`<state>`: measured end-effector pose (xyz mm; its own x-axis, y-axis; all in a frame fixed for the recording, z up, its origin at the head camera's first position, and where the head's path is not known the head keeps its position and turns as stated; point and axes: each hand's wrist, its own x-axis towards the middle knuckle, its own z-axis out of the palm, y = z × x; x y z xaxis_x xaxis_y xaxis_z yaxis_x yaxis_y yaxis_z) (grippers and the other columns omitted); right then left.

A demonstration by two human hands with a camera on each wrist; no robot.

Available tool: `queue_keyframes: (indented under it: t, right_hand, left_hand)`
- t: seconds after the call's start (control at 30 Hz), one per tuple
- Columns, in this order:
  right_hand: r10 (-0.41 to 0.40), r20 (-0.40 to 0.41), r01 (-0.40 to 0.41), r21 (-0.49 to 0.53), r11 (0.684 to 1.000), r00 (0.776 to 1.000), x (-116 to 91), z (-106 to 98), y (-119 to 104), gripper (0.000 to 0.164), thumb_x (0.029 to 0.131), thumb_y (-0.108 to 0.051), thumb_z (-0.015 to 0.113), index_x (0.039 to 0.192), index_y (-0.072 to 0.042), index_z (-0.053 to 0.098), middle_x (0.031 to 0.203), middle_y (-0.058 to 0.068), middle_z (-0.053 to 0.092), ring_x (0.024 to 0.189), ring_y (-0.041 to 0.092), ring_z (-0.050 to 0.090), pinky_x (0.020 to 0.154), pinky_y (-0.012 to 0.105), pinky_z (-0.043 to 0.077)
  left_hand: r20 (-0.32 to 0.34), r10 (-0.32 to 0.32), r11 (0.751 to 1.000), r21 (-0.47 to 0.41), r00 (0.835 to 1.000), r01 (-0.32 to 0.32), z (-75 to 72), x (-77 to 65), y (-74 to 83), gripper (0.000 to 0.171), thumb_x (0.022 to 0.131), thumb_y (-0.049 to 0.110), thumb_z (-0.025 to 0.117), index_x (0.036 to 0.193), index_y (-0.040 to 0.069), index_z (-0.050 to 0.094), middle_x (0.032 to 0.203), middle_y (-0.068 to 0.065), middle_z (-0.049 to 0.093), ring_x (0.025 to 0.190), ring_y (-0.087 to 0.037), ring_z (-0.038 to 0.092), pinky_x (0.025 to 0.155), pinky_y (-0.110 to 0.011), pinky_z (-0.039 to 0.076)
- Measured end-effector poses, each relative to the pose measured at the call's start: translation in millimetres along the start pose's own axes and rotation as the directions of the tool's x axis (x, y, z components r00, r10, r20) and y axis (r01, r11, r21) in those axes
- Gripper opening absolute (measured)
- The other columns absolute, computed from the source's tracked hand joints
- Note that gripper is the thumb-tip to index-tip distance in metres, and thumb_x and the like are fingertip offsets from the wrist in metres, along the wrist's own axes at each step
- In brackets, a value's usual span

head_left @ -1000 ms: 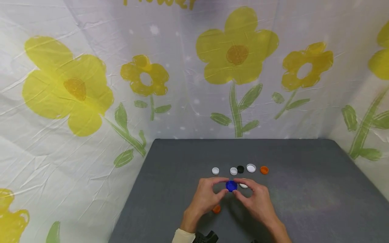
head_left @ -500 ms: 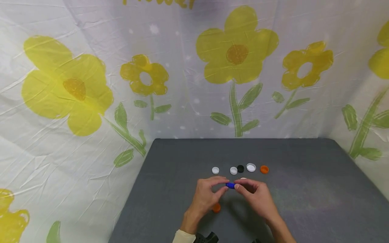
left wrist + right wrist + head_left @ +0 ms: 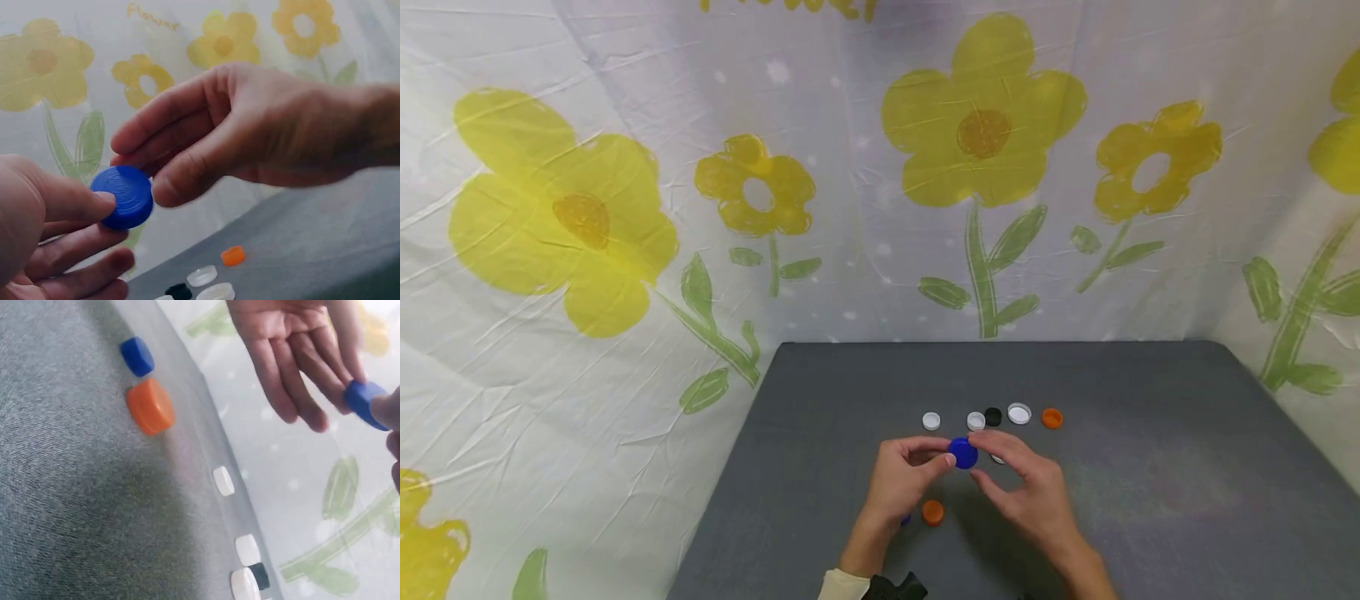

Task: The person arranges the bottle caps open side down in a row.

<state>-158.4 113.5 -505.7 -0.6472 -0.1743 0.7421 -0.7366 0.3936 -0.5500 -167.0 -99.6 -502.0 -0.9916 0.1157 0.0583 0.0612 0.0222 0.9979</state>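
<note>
A blue bottle cap (image 3: 963, 454) is held up over the table, its flat top turned toward the head camera. My left hand (image 3: 901, 482) pinches its left side, thumb on the face and fingers behind. On the other side is my right hand (image 3: 1032, 487), its index fingertip at the cap's upper right rim. The right thumb lies apart from that finger, just below the rim in the head view. Under the hands, an orange cap (image 3: 933, 513) rests on the table beside a second blue cap (image 3: 137, 356), which my left wrist mostly hides in the head view.
Farther back on the grey table (image 3: 850, 379) lie a white cap (image 3: 931, 421), another white cap (image 3: 976, 421), a black cap (image 3: 993, 417), a larger white cap (image 3: 1019, 413) and an orange cap (image 3: 1052, 418). One more white cap (image 3: 997, 459) is partly hidden behind my right hand. A flower-printed cloth (image 3: 865, 250) hangs behind.
The held blue bottle cap has turned over, from its hollow inside through edge-on to its flat top. It has shifted slightly left with my left hand; the right thumb has parted from it.
</note>
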Motion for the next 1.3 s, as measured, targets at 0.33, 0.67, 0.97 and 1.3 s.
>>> queue_keyframes:
  t: [0.33, 0.67, 0.97, 1.3]
  right_hand:
    - [-0.011, -0.002, 0.011, -0.031, 0.999, 1.000, -4.1, -2.0, 2.3, 0.055, 0.073, 0.007, 0.096, 0.124, -0.010, 0.081, 0.120, 0.009, 0.082, 0.120, 0.014, 0.074, 0.109, 0.009, 0.048]
    - [0.144, 0.011, -0.144, -0.034, 0.989, 0.990, -5.9, -16.9, -4.1, 0.046, 0.079, 0.000, 0.097, 0.120, -0.015, 0.083, 0.119, 0.001, 0.083, 0.116, 0.004, 0.075, 0.103, 0.007, 0.050]
    - [0.173, 0.085, -0.166, -0.075, 0.983, 0.981, -13.4, -23.4, 0.6, 0.041, 0.076, -0.003, 0.099, 0.110, -0.020, 0.084, 0.109, -0.006, 0.084, 0.106, 0.014, 0.080, 0.100, 0.004, 0.048]
    - [0.259, 0.266, -0.218, -0.174, 0.960, 0.928, -29.9, -18.3, 8.6, 0.036, 0.079, -0.009, 0.098, 0.106, -0.028, 0.084, 0.106, -0.015, 0.083, 0.102, 0.007, 0.079, 0.090, 0.022, 0.061]
  left_hand:
    - [0.116, 0.123, 0.990, 0.057, 0.986, -0.131, -2.5, -1.3, 1.5, 0.029, 0.097, 0.011, 0.082, 0.125, 0.003, 0.081, 0.120, -0.012, 0.083, 0.107, -0.015, 0.080, 0.099, -0.027, 0.062]
    - [0.172, 0.383, 0.854, 0.308, 0.908, -0.419, 6.9, -2.5, 7.0, 0.035, 0.093, 0.010, 0.088, 0.127, 0.014, 0.082, 0.124, 0.004, 0.082, 0.117, -0.013, 0.078, 0.106, -0.034, 0.061]
    - [0.293, 0.418, 0.734, 0.449, 0.860, -0.510, 7.8, -0.3, 0.9, 0.032, 0.089, 0.006, 0.091, 0.120, 0.010, 0.084, 0.116, -0.003, 0.084, 0.110, -0.014, 0.080, 0.099, -0.028, 0.062]
    - [0.404, 0.270, 0.626, 0.616, 0.874, -0.478, 8.6, -3.0, -9.2, 0.028, 0.085, 0.010, 0.094, 0.112, 0.015, 0.087, 0.107, 0.004, 0.085, 0.097, -0.007, 0.079, 0.088, -0.014, 0.057]
